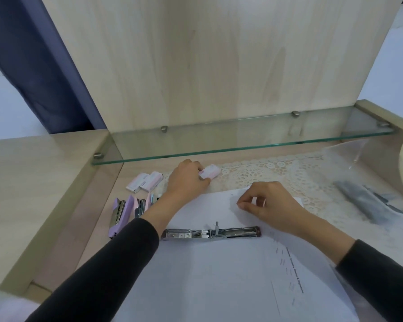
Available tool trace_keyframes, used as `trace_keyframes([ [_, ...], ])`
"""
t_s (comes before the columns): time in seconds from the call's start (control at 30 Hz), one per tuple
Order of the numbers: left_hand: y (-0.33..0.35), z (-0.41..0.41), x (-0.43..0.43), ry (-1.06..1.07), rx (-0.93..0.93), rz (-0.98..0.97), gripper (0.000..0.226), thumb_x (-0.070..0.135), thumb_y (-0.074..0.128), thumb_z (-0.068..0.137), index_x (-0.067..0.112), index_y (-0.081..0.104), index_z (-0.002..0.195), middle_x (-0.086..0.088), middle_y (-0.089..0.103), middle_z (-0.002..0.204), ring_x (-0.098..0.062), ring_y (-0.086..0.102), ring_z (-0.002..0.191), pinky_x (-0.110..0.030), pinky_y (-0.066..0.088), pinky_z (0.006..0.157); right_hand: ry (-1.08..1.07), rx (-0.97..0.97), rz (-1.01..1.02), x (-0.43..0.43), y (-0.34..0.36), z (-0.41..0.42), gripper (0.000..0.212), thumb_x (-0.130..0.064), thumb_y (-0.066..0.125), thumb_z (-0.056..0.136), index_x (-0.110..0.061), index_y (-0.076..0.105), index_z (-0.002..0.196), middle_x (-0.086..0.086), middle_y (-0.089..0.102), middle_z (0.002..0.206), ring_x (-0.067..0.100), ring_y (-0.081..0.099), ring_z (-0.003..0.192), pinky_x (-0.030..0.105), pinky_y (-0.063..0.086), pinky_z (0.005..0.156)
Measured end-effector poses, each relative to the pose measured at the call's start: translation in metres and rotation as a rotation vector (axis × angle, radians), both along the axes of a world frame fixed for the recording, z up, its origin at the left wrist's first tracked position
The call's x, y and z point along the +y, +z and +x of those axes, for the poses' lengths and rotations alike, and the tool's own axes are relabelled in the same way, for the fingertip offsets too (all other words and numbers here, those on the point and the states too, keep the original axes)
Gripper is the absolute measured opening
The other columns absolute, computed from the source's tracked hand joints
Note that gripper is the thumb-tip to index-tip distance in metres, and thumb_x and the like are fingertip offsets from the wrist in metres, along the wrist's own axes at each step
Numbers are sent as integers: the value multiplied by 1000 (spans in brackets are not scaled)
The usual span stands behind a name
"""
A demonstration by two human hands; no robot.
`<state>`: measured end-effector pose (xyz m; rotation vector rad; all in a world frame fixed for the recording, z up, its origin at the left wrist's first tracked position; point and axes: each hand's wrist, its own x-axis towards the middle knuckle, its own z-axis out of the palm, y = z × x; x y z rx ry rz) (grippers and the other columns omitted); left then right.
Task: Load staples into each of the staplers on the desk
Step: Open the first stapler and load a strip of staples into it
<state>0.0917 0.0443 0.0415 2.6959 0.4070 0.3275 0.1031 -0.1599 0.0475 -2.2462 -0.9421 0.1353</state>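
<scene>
White paper [219, 275] is spread nearest. Purple staplers [116, 217] are laid at the left, with two staple boxes [144, 181] just farther back. A small staple box [210, 171] is gripped by the left hand [186, 180]. An open silver stapler [209, 232] is laid flat on the paper. The right hand [270, 203] is pinched narrow; what it holds cannot be told.

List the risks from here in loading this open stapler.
The left hand grips the staple box by one end; staples may spill onto the lace mat and get lost in it.
The open stapler lies loose on the paper and may slide when staples are pushed in.
The purple staplers sit close by the left sleeve, which might knock them.
</scene>
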Motion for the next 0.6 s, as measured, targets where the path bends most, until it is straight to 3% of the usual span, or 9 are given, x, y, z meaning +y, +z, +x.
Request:
trace_keyframes([
  [0.1, -1, -7, 8, -123, -32, -96, 33, 12, 68, 78, 10, 62, 110, -10, 54, 104, -17, 50, 86, -19, 36, 75, 10, -36, -16, 12, 2, 10, 8, -17, 64, 81, -17, 71, 85, -7, 60, 77, 8, 50, 61, 22, 38, 70],
  [0.3, -6, -25, 8, -232, -72, -186, 36, 3, 70, 75, 8, 63, 110, -2, 49, 97, -12, 51, 77, -1, 39, 67, -46, -107, -83, 45, -1, 28, 38, -16, 65, 78, -15, 58, 116, 7, 61, 106, 13, 46, 74, 26, 39, 73],
  [0.47, -9, -31, 11, -188, -80, -187, 37, 3, 70, 75, 6, 63, 112, -5, 50, 98, -14, 51, 79, 0, 38, 67, -85, -99, -173, 58, -5, 29, 37, -17, 64, 78, -18, 58, 115, 4, 71, 91, 20, 57, 83, 25, 40, 68],
  [0.6, -12, -34, 12, -159, -62, -189, 37, 2, 67, 78, 5, 60, 115, -9, 52, 101, -14, 49, 77, 1, 36, 65, -72, -82, -136, 64, -6, 27, 36, -16, 66, 77, -16, 60, 112, 2, 72, 90, 12, 49, 72, 23, 39, 67],
])
